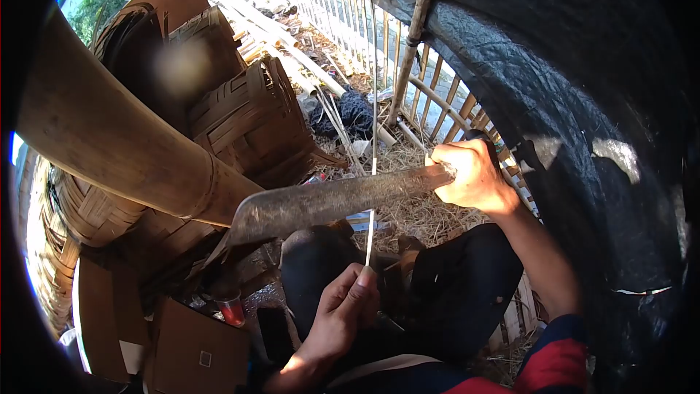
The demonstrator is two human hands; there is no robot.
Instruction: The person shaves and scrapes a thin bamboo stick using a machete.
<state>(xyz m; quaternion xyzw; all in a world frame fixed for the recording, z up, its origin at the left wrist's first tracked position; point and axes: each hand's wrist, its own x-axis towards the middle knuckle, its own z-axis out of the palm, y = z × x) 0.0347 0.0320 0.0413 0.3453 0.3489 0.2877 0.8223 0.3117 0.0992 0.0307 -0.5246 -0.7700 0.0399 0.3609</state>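
My right hand [470, 175] is closed round the handle of a machete [321, 204]. Its broad, worn blade points left, lying level across the view above my lap. Lower down, my left hand [343, 310] pinches the near end of a thin pale strip [370, 237], which looks like split bamboo. From those fingers the strip runs up past the top of the view. The blade crosses in front of it and hides a short piece; whether they touch I cannot tell. Most of the machete's handle is hidden by my fingers.
A thick bamboo pole [138, 131] slants in from the left, close to the blade's tip. Woven bamboo baskets [248, 124] stand behind it. Cardboard boxes [197, 350], a red-filled cup [232, 311] and a phone [275, 332] lie lower left. Black sheeting [583, 138] hangs at right.
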